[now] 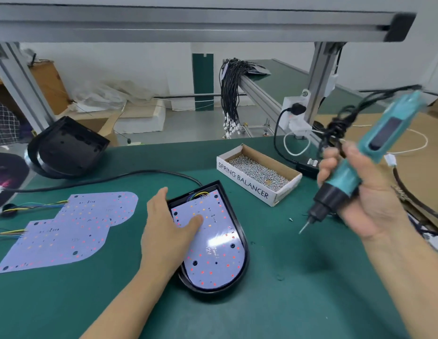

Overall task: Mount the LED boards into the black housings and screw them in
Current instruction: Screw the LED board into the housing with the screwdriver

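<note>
Head view: left hand [164, 231] lies flat, fingers straight, pinning the LED board [213, 243] in the black housing [243, 243], long axis running away from the person; right hand [360, 192] grips the electric screwdriver [355, 165], bit aimed down-left at the board, well apart on its right.

LED board [214, 250] in housing [244, 243] mid-table; loose boards [71, 228] left, screw box [258, 173] behind-right.
</note>
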`<action>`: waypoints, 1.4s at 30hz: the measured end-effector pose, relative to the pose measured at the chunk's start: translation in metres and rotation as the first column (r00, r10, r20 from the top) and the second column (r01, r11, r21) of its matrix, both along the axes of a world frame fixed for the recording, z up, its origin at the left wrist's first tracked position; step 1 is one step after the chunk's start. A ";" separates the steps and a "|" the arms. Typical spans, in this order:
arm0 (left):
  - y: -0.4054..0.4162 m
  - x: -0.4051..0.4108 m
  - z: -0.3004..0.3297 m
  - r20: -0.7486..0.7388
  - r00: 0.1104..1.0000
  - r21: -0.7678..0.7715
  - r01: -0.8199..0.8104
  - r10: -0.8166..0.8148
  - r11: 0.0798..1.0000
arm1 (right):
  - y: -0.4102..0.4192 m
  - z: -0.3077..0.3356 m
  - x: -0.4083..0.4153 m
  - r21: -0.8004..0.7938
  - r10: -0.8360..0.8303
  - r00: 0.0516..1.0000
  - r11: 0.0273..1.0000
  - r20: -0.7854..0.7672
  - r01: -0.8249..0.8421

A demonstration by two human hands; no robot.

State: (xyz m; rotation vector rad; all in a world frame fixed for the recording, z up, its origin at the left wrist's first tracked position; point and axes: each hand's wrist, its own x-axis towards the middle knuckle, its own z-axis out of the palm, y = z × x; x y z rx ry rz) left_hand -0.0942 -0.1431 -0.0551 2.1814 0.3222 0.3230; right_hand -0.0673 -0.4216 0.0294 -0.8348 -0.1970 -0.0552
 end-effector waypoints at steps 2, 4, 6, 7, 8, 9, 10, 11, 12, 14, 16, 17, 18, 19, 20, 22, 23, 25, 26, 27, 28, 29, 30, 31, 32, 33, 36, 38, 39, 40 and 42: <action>-0.002 -0.001 0.004 -0.034 0.998 0.277 -0.040 0.051 0.960 | -0.009 0.006 0.000 -0.004 0.005 0.999 1.000 0.046 -0.005; -0.005 0.000 0.015 0.097 0.993 0.375 -0.095 0.063 0.922 | -0.016 0.010 0.000 -0.047 -0.033 0.997 0.998 0.075 0.036; -0.017 0.012 0.033 0.344 0.938 0.398 -0.103 -0.045 0.912 | -0.021 0.010 0.000 -0.109 -0.103 0.990 0.988 0.098 0.113; -0.029 0.023 0.044 0.405 0.906 0.422 -0.064 -0.125 0.904 | -0.022 0.010 -0.001 -0.130 -0.122 0.986 0.982 0.111 0.136; -0.044 0.037 0.055 0.401 0.890 0.453 0.014 -0.217 0.891 | -0.022 0.011 -0.002 -0.139 -0.132 0.983 0.979 0.126 0.149; -0.063 0.053 0.066 0.337 0.890 0.496 0.108 -0.306 0.861 | -0.021 0.011 -0.002 -0.135 -0.134 0.981 0.979 0.142 0.153; -0.082 0.070 0.072 0.239 0.893 0.544 0.203 -0.382 0.814 | -0.019 0.011 -0.002 -0.126 -0.131 0.979 0.980 0.156 0.151; -0.099 0.088 0.075 0.121 0.893 0.579 0.291 -0.434 0.761 | -0.017 0.013 -0.003 -0.122 -0.133 0.977 0.980 0.165 0.154; -0.115 0.104 0.074 -0.003 0.887 0.602 0.370 -0.461 0.708 | -0.015 0.014 -0.004 -0.130 -0.148 0.974 0.977 0.174 0.171; -0.138 0.132 0.064 -0.210 0.866 0.628 0.475 -0.453 0.617 | -0.014 0.015 -0.005 -0.168 -0.198 0.959 0.958 0.202 0.234; -0.150 0.147 0.054 -0.366 0.830 0.624 0.555 -0.421 0.550 | -0.015 0.017 -0.006 -0.191 -0.235 0.945 0.941 0.226 0.280; -0.154 0.150 0.050 -0.406 0.815 0.612 0.578 -0.413 0.540 | -0.017 0.017 -0.006 -0.188 -0.243 0.943 0.939 0.227 0.287; -0.156 0.151 0.048 -0.420 0.810 0.605 0.587 -0.410 0.539 | -0.019 0.016 -0.007 -0.181 -0.246 0.943 0.940 0.223 0.288; -0.159 0.151 0.048 -0.422 0.809 0.613 0.587 -0.410 0.529 | -0.021 0.016 -0.007 -0.177 -0.250 0.944 0.941 0.217 0.290; -0.160 0.151 0.049 -0.424 0.808 0.626 0.588 -0.410 0.512 | -0.023 0.015 -0.007 -0.178 -0.257 0.944 0.939 0.209 0.295; -0.161 0.150 0.049 -0.428 0.802 0.646 0.594 -0.418 0.479 | -0.023 0.011 -0.007 -0.185 -0.271 0.942 0.933 0.196 0.307; -0.160 0.149 0.048 -0.427 0.799 0.655 0.596 -0.423 0.465 | -0.022 0.009 -0.007 -0.185 -0.276 0.942 0.932 0.193 0.311; -0.157 0.148 0.048 -0.423 0.795 0.661 0.599 -0.435 0.451 | -0.020 0.006 -0.006 -0.187 -0.276 0.943 0.932 0.185 0.310; -0.155 0.147 0.048 -0.416 0.794 0.654 0.600 -0.443 0.460 | -0.019 0.006 -0.006 -0.189 -0.274 0.944 0.933 0.182 0.307; -0.154 0.145 0.047 -0.402 0.798 0.649 0.595 -0.450 0.474 | -0.018 0.005 -0.006 -0.189 -0.273 0.945 0.933 0.180 0.306; -0.152 0.144 0.047 -0.376 0.806 0.640 0.583 -0.457 0.502 | -0.018 0.005 -0.006 -0.186 -0.273 0.945 0.934 0.181 0.305; -0.150 0.143 0.047 -0.337 0.818 0.614 0.567 -0.467 0.550 | -0.018 0.006 -0.006 -0.184 -0.273 0.944 0.934 0.183 0.306; -0.148 0.142 0.048 -0.289 0.828 0.554 0.554 -0.480 0.621 | -0.018 0.006 -0.007 -0.184 -0.276 0.943 0.933 0.187 0.310; -0.146 0.141 0.051 -0.234 0.834 0.450 0.548 -0.499 0.705 | -0.017 0.008 -0.007 -0.183 -0.281 0.941 0.931 0.188 0.315; -0.142 0.137 0.056 -0.175 0.839 0.304 0.544 -0.515 0.782 | -0.016 0.009 -0.008 -0.180 -0.286 0.940 0.930 0.188 0.319; -0.138 0.132 0.061 -0.112 0.843 0.120 0.537 -0.526 0.835 | -0.015 0.010 -0.009 -0.175 -0.291 0.938 0.930 0.188 0.324; -0.115 0.107 0.078 0.050 0.859 -0.442 0.476 -0.509 0.760 | -0.011 0.014 -0.012 -0.160 -0.297 0.934 0.930 0.197 0.330; -0.096 0.084 0.084 0.086 0.867 -0.668 0.416 -0.491 0.617 | -0.006 0.015 -0.015 -0.143 -0.288 0.938 0.937 0.194 0.318; -0.085 0.071 0.085 0.089 0.871 -0.742 0.381 -0.482 0.551 | -0.002 0.016 -0.015 -0.127 -0.280 0.941 0.944 0.190 0.306; -0.075 0.058 0.086 0.085 0.878 -0.803 0.341 -0.472 0.490 | 0.004 0.017 -0.016 -0.107 -0.269 0.945 0.951 0.187 0.292; -0.056 0.031 0.082 0.059 0.897 -0.896 0.241 -0.438 0.373 | 0.017 0.020 -0.018 -0.059 -0.244 0.951 0.964 0.188 0.259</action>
